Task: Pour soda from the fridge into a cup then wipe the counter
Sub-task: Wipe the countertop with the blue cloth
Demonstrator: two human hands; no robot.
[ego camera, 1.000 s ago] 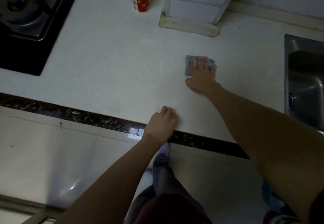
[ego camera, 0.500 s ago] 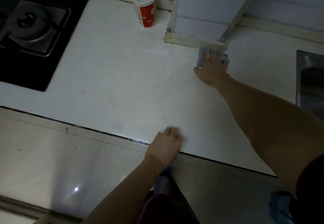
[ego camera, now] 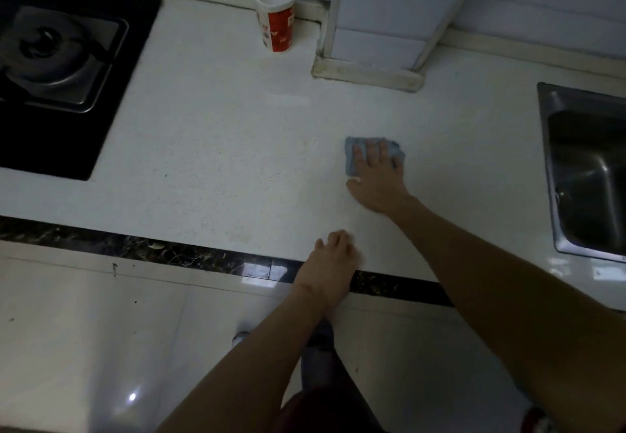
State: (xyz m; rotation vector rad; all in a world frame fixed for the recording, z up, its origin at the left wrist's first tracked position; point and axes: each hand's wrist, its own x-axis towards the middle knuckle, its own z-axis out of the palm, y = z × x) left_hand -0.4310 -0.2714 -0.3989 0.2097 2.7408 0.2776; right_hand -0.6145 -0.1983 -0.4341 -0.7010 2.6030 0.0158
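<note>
Blue cloth (ego camera: 352,158) under R hand (ego camera: 377,180), fingers spread flat; L hand (ego camera: 330,260) fingers curled on counter (ego camera: 220,148) edge.

The right hand (ego camera: 376,178) presses a blue cloth (ego camera: 355,156) flat on the white table (ego camera: 220,161). The left hand (ego camera: 330,260) rests at the table's front edge. A red-and-white cup (ego camera: 276,16) stands near the back wall.
</note>
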